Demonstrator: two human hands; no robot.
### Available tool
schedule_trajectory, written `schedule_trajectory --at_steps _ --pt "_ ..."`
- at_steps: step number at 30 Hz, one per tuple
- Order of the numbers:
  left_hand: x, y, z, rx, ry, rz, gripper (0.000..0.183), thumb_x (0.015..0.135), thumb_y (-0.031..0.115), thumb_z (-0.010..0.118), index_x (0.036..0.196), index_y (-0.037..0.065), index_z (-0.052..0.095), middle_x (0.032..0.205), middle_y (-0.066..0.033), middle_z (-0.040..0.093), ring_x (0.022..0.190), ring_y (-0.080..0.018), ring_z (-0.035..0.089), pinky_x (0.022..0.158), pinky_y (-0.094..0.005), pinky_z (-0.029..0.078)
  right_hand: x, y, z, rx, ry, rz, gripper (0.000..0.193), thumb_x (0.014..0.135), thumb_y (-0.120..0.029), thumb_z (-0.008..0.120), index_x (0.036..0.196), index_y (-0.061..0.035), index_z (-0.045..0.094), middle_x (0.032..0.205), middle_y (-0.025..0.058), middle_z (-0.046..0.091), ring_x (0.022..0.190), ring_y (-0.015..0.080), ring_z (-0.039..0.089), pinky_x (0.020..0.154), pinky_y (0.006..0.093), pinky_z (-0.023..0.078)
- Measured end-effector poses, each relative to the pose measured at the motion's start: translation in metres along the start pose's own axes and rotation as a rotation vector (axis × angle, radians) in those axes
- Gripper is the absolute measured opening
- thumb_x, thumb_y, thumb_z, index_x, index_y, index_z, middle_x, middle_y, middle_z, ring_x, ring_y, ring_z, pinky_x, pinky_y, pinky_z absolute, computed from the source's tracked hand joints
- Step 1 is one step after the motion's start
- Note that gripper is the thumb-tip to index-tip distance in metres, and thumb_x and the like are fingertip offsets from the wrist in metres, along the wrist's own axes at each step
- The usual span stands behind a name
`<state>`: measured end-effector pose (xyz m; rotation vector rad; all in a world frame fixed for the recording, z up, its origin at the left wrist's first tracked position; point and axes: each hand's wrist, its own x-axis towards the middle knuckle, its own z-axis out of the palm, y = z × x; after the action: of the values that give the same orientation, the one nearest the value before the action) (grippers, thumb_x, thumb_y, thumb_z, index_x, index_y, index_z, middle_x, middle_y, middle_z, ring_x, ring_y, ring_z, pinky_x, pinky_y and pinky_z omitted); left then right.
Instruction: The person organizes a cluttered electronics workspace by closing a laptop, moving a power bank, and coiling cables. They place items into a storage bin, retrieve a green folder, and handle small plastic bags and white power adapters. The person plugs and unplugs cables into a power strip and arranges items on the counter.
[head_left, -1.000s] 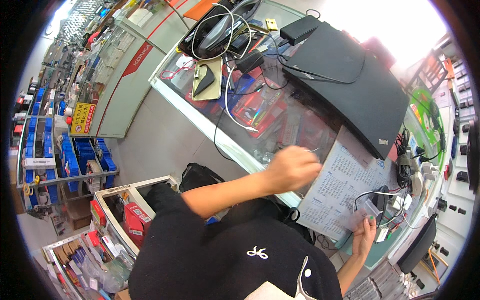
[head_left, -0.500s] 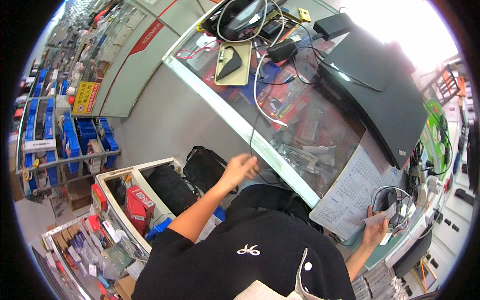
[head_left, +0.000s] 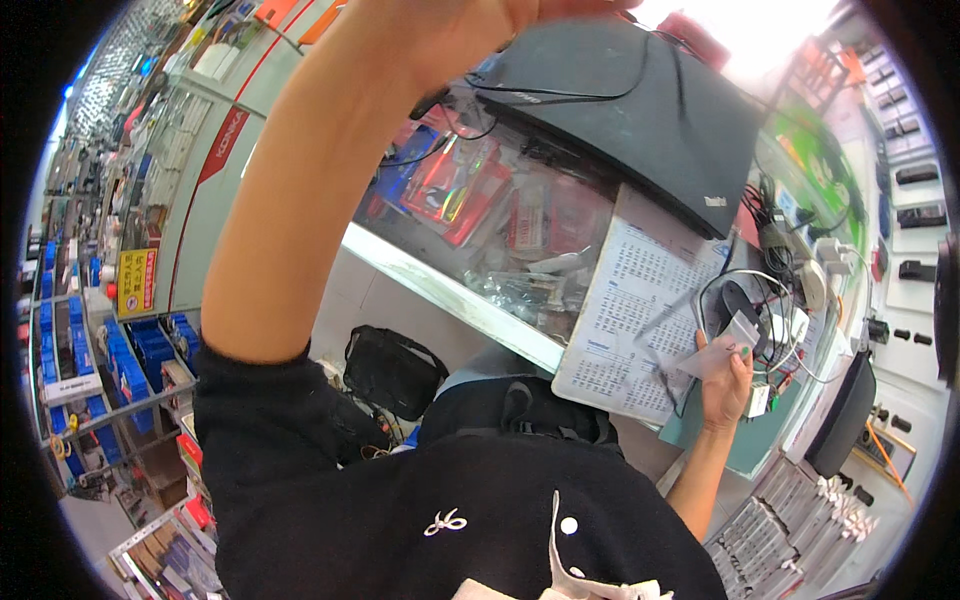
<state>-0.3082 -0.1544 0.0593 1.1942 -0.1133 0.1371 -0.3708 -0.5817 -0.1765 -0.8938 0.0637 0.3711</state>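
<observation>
My left hand (head_left: 470, 45) is raised at the top edge, close to the camera. It is smeared and partly cut off, so its fingers and anything in them cannot be made out. Below and right of it lies a closed black laptop (head_left: 640, 120) on the counter, with thin dark cables across its lid. My right hand (head_left: 727, 385) is closed on a small translucent plastic bag (head_left: 716, 352), beside a tangle of cables (head_left: 765, 300). Next to that hand, a printed calendar sheet (head_left: 635, 310) lies at the counter's near right corner.
The glass-topped counter (head_left: 470, 310) has a pale front edge and packaged goods under the glass. A black bag (head_left: 395, 372) sits below it at left. Blue bins (head_left: 125, 370) fill shelving at far left. White plugs (head_left: 832, 250) and a wall of accessories stand at right.
My left hand has swung up from the counter's front edge to the top of the view. The view has shifted, and my right hand still holds the plastic bag.
</observation>
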Motion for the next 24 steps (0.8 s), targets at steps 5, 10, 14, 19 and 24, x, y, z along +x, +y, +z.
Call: schedule_trajectory --at_steps 5,10,14,19,24 --pt "0.030 -0.024 -0.012 -0.189 -0.141 0.126 0.018 0.096 0.019 0.052 0.096 0.003 0.059 0.084 -0.0061 0.061 0.075 -0.0165 0.061 0.079 -0.0321 0.053 -0.016 0.004 0.000 -0.009 0.064 -0.116 0.011 0.083 -0.006 0.062 0.093 -0.0087 0.058 0.096 0.0065 0.064 0.096 0.0212 0.061 0.111 0.0598 0.024" --pt "-0.061 -0.122 -0.031 -0.011 -0.170 -0.333 0.052 0.101 0.043 0.031 0.067 0.007 0.044 0.068 -0.0081 0.049 0.066 -0.0197 0.053 0.074 -0.0383 0.050 -0.027 0.005 0.007 0.294 0.118 -0.171 0.013 0.082 -0.007 0.063 0.094 -0.0077 0.060 0.097 0.0089 0.063 0.095 0.0227 0.060 0.109 0.0589 0.029" --pt "-0.126 -0.199 -0.013 0.290 -0.135 -0.602 0.039 0.097 0.040 0.049 0.092 0.003 0.062 0.108 -0.0084 0.062 0.101 -0.0174 0.058 0.091 -0.0341 0.047 -0.040 -0.013 0.023 0.252 0.163 -0.244 0.010 0.083 -0.011 0.064 0.092 -0.0064 0.062 0.096 0.0074 0.064 0.092 0.0213 0.061 0.105 0.0528 0.037" --pt "-0.110 -0.238 0.013 -0.199 0.069 -0.511 0.036 0.099 0.035 0.046 0.105 0.003 0.061 0.124 -0.0112 0.056 0.116 -0.0230 0.053 0.102 -0.0385 0.041 -0.062 -0.006 0.054 -0.483 -0.400 0.546 0.025 0.086 -0.016 0.066 0.105 -0.0025 0.060 0.098 0.0027 0.062 0.089 0.0109 0.056 0.081 0.0257 0.045" --pt "-0.086 -0.236 0.012 -0.922 0.150 -0.353 0.036 0.099 0.032 0.044 0.107 0.001 0.061 0.122 -0.0153 0.058 0.114 -0.0283 0.055 0.103 -0.0427 0.042 -0.075 0.007 0.048 -0.594 -0.265 0.657 0.021 0.090 -0.019 0.061 0.103 -0.0032 0.060 0.098 0.0018 0.061 0.093 0.0096 0.053 0.082 0.0256 0.043"
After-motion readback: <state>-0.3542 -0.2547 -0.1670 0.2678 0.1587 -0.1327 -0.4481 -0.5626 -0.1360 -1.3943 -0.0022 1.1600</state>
